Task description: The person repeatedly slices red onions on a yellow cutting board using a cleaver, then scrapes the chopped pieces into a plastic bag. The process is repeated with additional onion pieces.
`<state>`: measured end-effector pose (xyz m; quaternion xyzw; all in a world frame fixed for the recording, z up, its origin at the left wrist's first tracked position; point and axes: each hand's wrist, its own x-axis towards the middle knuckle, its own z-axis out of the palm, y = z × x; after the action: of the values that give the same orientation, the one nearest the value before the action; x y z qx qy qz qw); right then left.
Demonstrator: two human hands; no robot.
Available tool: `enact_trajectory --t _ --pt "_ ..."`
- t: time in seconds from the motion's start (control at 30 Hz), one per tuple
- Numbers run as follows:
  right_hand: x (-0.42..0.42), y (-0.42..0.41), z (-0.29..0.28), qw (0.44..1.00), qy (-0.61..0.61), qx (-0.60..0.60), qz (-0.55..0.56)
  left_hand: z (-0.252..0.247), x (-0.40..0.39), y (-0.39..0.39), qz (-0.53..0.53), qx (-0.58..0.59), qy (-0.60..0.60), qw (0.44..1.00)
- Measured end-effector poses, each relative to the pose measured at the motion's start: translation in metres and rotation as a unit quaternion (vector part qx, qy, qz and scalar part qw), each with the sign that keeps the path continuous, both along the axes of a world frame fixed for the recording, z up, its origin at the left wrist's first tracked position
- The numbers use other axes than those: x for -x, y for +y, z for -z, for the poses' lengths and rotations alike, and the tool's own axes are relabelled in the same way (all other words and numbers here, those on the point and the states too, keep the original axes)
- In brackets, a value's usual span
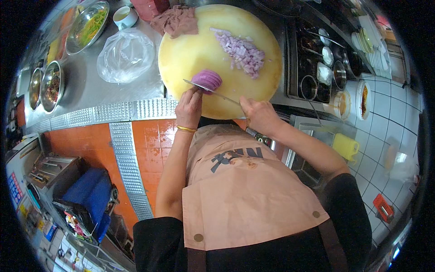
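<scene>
My right hand (256,114) grips the handle of a kitchen knife (226,98), whose blade runs leftward along the near side of a sliced red onion piece (207,80). Close to the blade's left part, my left hand (189,103) has its fingertips bunched at the onion's near side; how firmly they press it is hidden. Both hands are over the near edge of a round yellowish cutting board (183,57). Chopped red onion (243,52) lies in a heap at the board's far right. A crumpled brown cloth (178,22) rests on its far left edge.
Left on the steel counter (85,85) are a clear plastic bag (125,56), a white cup (125,18), a metal bowl of shredded vegetables (90,29) and smaller metal bowls (52,86). Seasoning containers (324,73) and a ladle stand right of the board. A blue bin (88,190) is lower left.
</scene>
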<state>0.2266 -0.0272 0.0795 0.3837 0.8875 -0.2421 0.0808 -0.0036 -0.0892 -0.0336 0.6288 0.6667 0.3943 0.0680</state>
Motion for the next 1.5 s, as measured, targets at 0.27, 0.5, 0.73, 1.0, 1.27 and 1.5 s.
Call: enact_trajectory --t 0.27,0.5,0.73,1.0,1.27,1.5 --pt "0.001 -0.002 0.008 1.000 -0.001 -0.026 -0.008 0.005 0.001 -0.001 -0.001 -0.018 0.018 1.000" --pt "0.005 -0.005 0.036 0.999 0.009 -0.042 -0.008 0.005 0.001 -0.003 0.005 -0.018 0.005 1.000" --pt "0.006 -0.009 0.040 0.998 0.002 -0.064 0.000 -0.011 0.017 -0.018 0.013 -0.002 -0.064 0.998" --pt "0.002 -0.002 0.046 0.998 0.047 -0.046 0.004 -0.108 0.044 0.068 0.242 0.233 0.075 0.939" --pt "-0.001 0.000 0.049 0.996 0.072 -0.045 0.028 -0.104 0.031 0.101 0.235 0.331 0.166 0.899" --pt "-0.001 0.008 0.050 0.997 0.070 -0.011 0.029 -0.065 0.029 0.005 0.118 0.027 -0.045 0.992"
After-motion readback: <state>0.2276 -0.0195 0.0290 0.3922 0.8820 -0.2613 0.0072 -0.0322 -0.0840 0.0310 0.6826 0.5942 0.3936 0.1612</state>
